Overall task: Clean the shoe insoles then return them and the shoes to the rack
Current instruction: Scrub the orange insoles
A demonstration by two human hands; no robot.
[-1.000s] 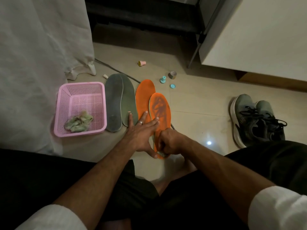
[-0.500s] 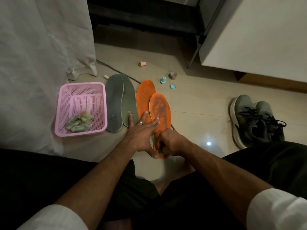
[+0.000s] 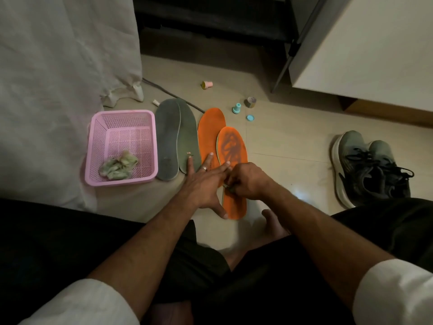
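Four insoles lie side by side on the tiled floor: two grey insoles (image 3: 178, 137) and two orange ones. The nearer orange insole (image 3: 232, 146) has a dark stain on its front half and overlaps the other orange insole (image 3: 209, 130). My left hand (image 3: 203, 184) lies flat with its fingers spread, pressing on the orange insoles, one fingertip on a grey one. My right hand (image 3: 248, 181) is curled round a small wad, mostly hidden, at the middle of the stained insole. A pair of grey shoes (image 3: 367, 165) with black laces stands to the right.
A pink basket (image 3: 121, 112) at the left holds crumpled used wipes (image 3: 117, 165). Small caps and a tape roll (image 3: 251, 102) lie beyond the insoles, beside a cable (image 3: 168, 92). White cloth (image 3: 58, 66) hangs at the left, a white cabinet (image 3: 375, 55) stands at the right.
My right hand has slid from the heel of the stained orange insole up to its middle, uncovering the heel. My left hand stays pressed in place.
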